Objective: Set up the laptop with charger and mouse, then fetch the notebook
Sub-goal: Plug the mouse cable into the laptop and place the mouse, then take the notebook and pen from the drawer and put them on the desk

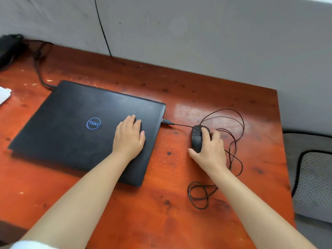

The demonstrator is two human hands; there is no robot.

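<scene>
Head view of a red-brown wooden table (161, 203) set against a grey wall (197, 33). A closed black Dell laptop (75, 126) is lying flat left of centre, its blue ring logo facing up. The left hand (129, 136) is resting palm-down on the lid toward the laptop's 3 o'clock edge, fingers straight and held close together, gripping nothing. At 3 o'clock from the laptop, just beside it, a black wired mouse (197, 139) is sitting on the table; the right hand (210, 150) is cupping it, fingers curled over its top and right flank, thumb lying along its lower left side. The mouse cable (235, 141) is running from a USB plug (167, 122) seated in the laptop's right edge, then looping loosely at 3 to 5 o'clock from the mouse. At 11 o'clock from the laptop, a charger cable (38, 69) is reaching the laptop's far left corner, apparently plugged in, though the joint is blurred; it is leading back to a black power brick (9, 48) at the table's far left edge. A grey mesh chair (312, 177) is standing at 3 o'clock, off the table.
</scene>
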